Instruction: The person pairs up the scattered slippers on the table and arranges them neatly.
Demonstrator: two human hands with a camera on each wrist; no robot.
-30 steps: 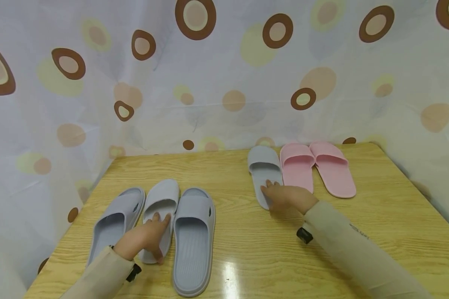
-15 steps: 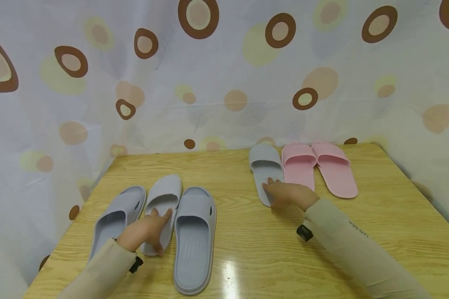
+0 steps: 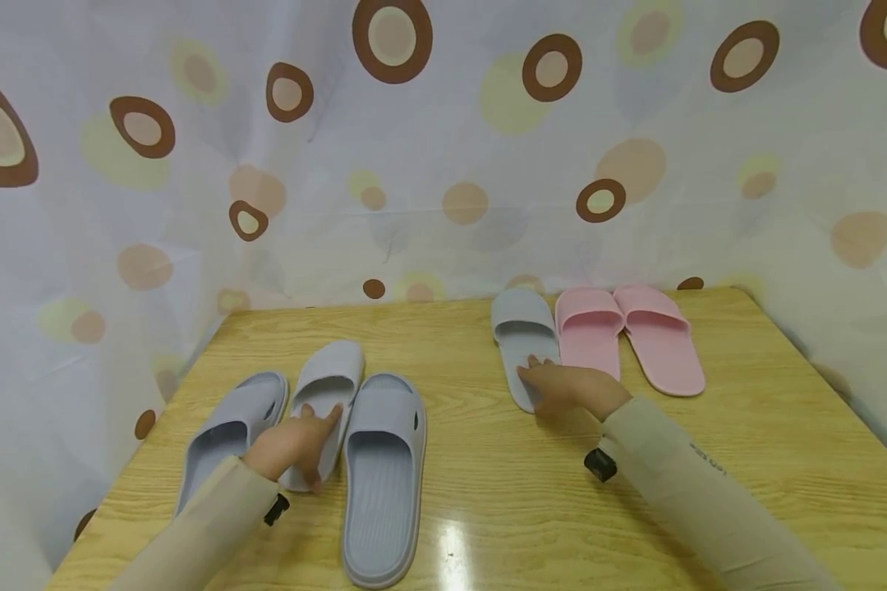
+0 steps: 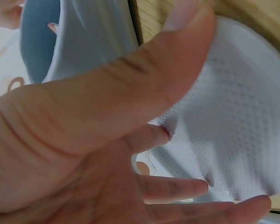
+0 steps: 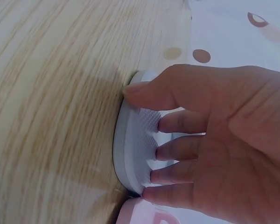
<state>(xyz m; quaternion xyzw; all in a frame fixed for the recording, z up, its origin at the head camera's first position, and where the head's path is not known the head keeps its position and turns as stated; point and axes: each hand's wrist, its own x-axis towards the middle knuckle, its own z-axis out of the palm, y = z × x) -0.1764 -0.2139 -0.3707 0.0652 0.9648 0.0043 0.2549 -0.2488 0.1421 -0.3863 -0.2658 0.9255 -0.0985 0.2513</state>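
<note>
While the left hand (image 3: 291, 445) is touching a pale grey, dimple-textured slipper (image 3: 333, 363), fingers spread, the right hand (image 3: 567, 387) is resting on a similar open-toed slipper (image 3: 522, 307), fingers apart

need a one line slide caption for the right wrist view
A right hand touches a pale grey slipper lying beside a pink slipper on a wooden table.

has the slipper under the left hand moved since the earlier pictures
Yes, forward: the light slipper now sits nearer the back edge of the table.

Left hand (image 3: 288, 446) and the light grey slipper (image 3: 330, 367) at its fingers (image 4: 175, 188) now farther back, nearer the backdrop (image 3: 421, 156).
</note>
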